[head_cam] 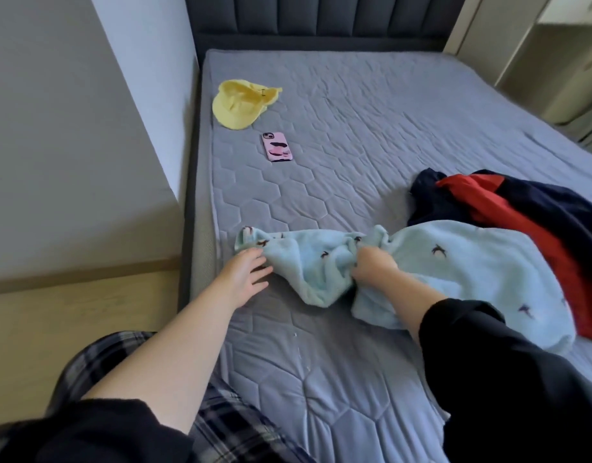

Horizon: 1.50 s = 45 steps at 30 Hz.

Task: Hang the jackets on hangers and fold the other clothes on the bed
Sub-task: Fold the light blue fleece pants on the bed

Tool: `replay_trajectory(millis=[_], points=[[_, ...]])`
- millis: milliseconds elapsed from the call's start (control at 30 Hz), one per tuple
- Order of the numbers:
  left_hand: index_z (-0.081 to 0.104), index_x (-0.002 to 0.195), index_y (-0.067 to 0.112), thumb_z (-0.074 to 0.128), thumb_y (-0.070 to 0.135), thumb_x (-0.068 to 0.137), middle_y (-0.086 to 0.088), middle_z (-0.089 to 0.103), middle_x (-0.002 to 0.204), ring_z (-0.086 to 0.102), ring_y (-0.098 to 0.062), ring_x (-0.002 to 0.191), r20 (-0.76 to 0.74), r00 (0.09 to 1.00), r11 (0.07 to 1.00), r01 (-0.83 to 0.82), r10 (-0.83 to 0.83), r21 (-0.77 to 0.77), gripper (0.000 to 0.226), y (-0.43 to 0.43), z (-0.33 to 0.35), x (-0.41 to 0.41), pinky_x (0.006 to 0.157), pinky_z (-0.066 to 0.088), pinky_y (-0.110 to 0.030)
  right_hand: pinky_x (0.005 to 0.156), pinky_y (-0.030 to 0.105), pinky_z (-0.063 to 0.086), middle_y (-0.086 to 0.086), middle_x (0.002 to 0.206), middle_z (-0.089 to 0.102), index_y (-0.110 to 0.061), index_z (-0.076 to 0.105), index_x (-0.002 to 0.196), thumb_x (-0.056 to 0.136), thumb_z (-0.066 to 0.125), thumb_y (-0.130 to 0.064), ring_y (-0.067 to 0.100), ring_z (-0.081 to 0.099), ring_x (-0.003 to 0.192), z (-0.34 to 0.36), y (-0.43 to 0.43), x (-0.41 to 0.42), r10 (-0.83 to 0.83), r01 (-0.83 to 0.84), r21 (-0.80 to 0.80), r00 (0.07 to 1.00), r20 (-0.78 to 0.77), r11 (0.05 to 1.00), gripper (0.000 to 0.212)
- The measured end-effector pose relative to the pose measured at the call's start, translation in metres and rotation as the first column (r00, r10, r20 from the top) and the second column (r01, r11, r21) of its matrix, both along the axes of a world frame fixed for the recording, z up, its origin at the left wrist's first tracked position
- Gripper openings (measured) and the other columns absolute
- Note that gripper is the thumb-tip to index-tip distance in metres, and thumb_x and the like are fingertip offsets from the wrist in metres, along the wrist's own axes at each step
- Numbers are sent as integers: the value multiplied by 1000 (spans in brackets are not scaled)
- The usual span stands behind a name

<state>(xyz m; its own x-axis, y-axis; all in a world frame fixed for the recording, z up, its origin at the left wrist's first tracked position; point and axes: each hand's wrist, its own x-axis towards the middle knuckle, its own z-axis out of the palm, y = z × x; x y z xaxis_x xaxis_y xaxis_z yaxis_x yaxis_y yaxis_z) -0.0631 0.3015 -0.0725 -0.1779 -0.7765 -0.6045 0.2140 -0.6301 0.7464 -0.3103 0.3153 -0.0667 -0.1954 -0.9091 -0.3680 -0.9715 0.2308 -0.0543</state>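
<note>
Okay, right hand (374, 265) has its fingers curled tight into a bunch of the light blue fleece garment (461, 265), near the middle of the bed's near half. Left hand (249, 270) is flat with its fingers spread, its fingertips touching the near edge of the garment's sleeve (287, 250), close to the cuff. The hands are apart, with the sleeve stretched between them and running left toward the bed edge. The body of the garment is crumpled to the right and has small dark bird-like prints. Both forearms wear black sleeves, the left one pushed up.

A navy and red jacket (521, 208) lies heaped at the right, just behind the blue garment and partly under it. All of it sits on the bed (354, 145), which has a grey quilted cover in a hexagon pattern.

Far left on the bed is a yellow cap (239, 103), with a phone in a pink case (277, 147) just nearer than the cap. A dark padded headboard (321, 18) stands at the far end. Plaid trousers (227, 426) show at the near bottom, and there is wood floor (70, 312) at left.
</note>
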Motion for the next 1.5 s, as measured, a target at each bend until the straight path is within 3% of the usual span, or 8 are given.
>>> replay_trajectory(millis=[233,367,600,733,933,1167,1400,1500], points=[[60,80,21,41,38,99,-3,59,73,53,-17,62,-144,988,992,-67,50,-110,32,-1,18,31,55,40,-26,53,15,47,-5,63,65,-13,63,73,87,60,-14,5,60,59,120,-42,74,58,422,-220,363,930,879,14],[63,98,21,43,55,95,-3,58,83,55,-19,79,-275,954,980,-160,122,-120,39,-11,32,50,67,41,-33,73,33,59,6,93,72,-11,68,96,88,63,-19,18,68,84,145,-61,91,111,575,-96,9,994,813,13],[47,130,30,39,52,97,-2,46,144,48,-22,125,-120,977,984,-178,175,-16,40,-9,4,75,105,31,-49,101,33,32,-1,149,30,-22,14,152,73,72,-59,19,33,134,59,-43,62,57,-35,-55,880,472,998,104],[19,151,29,41,48,98,-4,22,158,31,-26,140,-74,995,997,-71,73,26,60,-2,-16,72,113,19,-52,113,60,15,4,159,-6,-28,-15,150,62,77,-62,31,3,147,-9,-5,47,72,-93,258,993,91,962,132],[24,151,25,41,44,100,-3,20,158,31,-25,140,-59,997,999,44,-43,15,57,1,-19,66,114,18,-51,87,36,44,8,107,60,-17,51,98,79,59,-18,30,57,108,-49,19,69,-47,75,-157,984,173,985,20],[41,140,26,40,46,99,1,44,142,46,-23,124,-60,996,997,71,-72,-24,46,3,-5,59,107,29,-45,52,24,40,1,66,54,-13,56,74,83,54,-10,15,53,64,66,-18,106,-122,285,-118,700,704,951,9],[57,112,18,37,49,97,-7,66,90,65,-24,75,-346,937,999,45,-41,3,40,13,0,58,67,52,-35,69,31,55,14,78,64,3,61,95,92,52,-8,24,62,73,134,-51,132,-113,348,197,-248,962,917,14],[61,105,21,44,51,93,-1,67,94,64,-18,82,-234,972,1000,1,4,23,37,16,-6,67,71,52,-32,62,31,47,12,85,55,-1,59,89,90,53,-2,21,52,84,110,-66,105,-209,645,78,130,969,760,6]])
